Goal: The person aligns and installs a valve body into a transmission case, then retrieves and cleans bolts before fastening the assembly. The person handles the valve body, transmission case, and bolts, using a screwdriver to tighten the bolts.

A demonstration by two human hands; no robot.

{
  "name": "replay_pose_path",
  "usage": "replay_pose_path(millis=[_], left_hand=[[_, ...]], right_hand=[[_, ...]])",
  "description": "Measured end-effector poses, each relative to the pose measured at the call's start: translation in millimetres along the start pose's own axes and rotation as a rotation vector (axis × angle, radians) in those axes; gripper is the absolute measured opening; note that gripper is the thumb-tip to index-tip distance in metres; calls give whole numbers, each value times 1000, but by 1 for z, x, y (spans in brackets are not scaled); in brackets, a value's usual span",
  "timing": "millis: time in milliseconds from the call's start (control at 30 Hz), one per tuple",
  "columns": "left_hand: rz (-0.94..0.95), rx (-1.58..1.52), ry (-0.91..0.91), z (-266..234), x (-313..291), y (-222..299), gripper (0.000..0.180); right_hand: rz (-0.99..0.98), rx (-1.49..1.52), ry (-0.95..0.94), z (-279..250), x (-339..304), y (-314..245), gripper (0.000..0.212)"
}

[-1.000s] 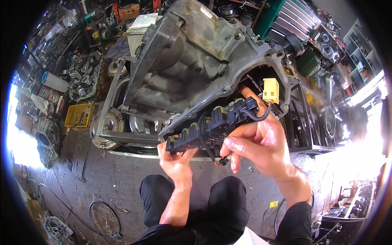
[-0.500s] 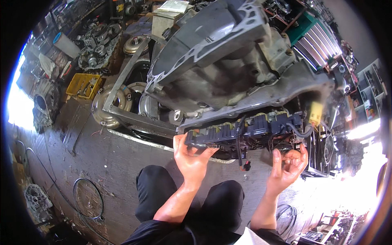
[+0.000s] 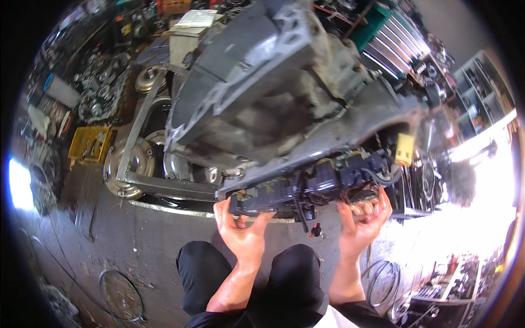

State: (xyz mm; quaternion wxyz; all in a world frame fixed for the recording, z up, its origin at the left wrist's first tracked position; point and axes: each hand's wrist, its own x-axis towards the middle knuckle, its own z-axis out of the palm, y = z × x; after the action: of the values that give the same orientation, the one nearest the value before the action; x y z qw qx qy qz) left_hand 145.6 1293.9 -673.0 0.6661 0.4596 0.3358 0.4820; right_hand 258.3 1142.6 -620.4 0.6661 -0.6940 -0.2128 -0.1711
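A long black part with bumpy blocks sits tilted along the near, lower edge of the big gray metal case, its left end a bit lower than its right. The left hand has that left end, with the thumb and pointing finger wide apart and the part between them; the fingertips go behind it, out of sight. The right hand is under the other end, thumb and pointing finger up and apart, the other fingers curled in; I can't tell if it grips the part or only touches it. A yellow plug (a bit blurry) sticks up by the case's right end. A ribbed black cable hangs in front of the case, down to a small dark plug. Left of the case, a yellow tray holds little pieces too small to name.
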Motion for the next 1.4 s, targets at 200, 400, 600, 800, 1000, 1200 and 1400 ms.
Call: replay_pose_path(millis=[200, 400, 600, 800, 1000, 1200, 1400], left_hand=[[13, 22, -12, -2, -2, -6, 63], [-4, -63, -2, -1, -2, -7, 65], [25, -54, -12, -3, -3, -10, 65], [50, 14, 36, -2, -2, -12, 65], [157, 134, 27, -4, -3, -15, 64], [152, 129, 36, -4, -3, -17, 65], [156, 131, 38, -4, -4, -16, 65]], right_hand=[[-138, -44, 19, 2, 5, 11, 98], [-187, -27, 29, -1, 4, 20, 101], [-207, -49, 4, -3, 3, 22, 97], [-208, 2, 55, -3, 7, 24, 97], [-258, -11, 82, -6, 8, 31, 79], [-332, -104, 56, -9, 9, 33, 78], [-217, -78, 64, -7, 9, 25, 76]])
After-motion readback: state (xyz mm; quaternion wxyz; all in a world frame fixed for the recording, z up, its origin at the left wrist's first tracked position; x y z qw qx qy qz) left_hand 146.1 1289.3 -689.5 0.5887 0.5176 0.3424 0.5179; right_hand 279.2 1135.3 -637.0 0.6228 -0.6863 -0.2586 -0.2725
